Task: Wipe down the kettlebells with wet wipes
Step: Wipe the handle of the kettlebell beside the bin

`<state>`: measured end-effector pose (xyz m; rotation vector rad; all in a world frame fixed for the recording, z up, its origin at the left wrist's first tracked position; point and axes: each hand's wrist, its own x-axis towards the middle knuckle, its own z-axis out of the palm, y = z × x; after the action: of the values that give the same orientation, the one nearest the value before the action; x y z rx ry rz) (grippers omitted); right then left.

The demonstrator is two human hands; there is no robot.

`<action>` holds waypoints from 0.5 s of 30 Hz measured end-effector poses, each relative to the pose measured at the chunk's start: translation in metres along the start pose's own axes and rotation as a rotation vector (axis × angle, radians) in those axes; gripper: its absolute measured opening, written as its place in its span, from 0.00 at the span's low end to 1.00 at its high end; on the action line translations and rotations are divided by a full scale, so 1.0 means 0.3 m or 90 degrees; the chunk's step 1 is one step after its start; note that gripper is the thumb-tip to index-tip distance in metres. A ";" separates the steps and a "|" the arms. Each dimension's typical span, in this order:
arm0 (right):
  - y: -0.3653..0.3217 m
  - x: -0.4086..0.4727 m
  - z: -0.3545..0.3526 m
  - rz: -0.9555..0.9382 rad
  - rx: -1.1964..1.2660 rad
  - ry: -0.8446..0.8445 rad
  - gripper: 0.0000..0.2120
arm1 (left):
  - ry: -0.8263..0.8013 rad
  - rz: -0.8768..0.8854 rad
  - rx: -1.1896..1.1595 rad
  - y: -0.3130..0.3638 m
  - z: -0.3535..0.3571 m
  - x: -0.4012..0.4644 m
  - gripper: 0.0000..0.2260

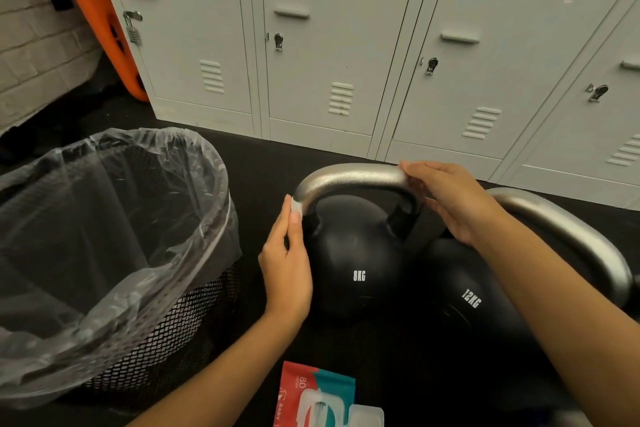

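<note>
The wet wipes pack (322, 399) is cut off by the bottom of the view, its lid flipped open, and the print on it is too partial to read beyond "80". The 12KG kettlebell (474, 302) is half hidden behind the right forearm, its steel handle running off toward the right. The wipe (297, 207) itself shows only as a small white scrap between fingertips. On the black floor stand 2 kettlebells, 1 mesh bin (114, 253) lined with a clear bag, and 1 pack; behind them run 4 white locker doors (329, 45). The left hand (287, 260) pinches the wipe against the left bend of the 8KG kettlebell (353, 263) handle, fingers nearly straight along it. The right hand (450, 201) curls its grip over the handle's right corner. The 8KG bell sits mid-floor, touching the 12KG one, with the bin to its left.
</note>
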<state>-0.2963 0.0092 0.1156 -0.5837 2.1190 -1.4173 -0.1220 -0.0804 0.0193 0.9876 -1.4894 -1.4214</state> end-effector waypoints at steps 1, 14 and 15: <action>0.000 0.002 0.000 0.001 0.001 0.000 0.10 | 0.005 0.000 -0.004 0.011 0.004 0.002 0.17; 0.016 0.019 0.001 -0.001 0.017 -0.006 0.12 | -0.122 -0.116 -0.053 0.152 -0.006 0.153 0.12; 0.017 0.020 0.001 -0.001 0.018 -0.006 0.12 | -0.103 -0.149 -0.087 0.120 -0.020 0.136 0.12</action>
<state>-0.3010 0.0071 0.1097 -0.5792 2.0881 -1.4410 -0.1301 -0.1189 0.0572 1.0063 -1.4031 -1.7824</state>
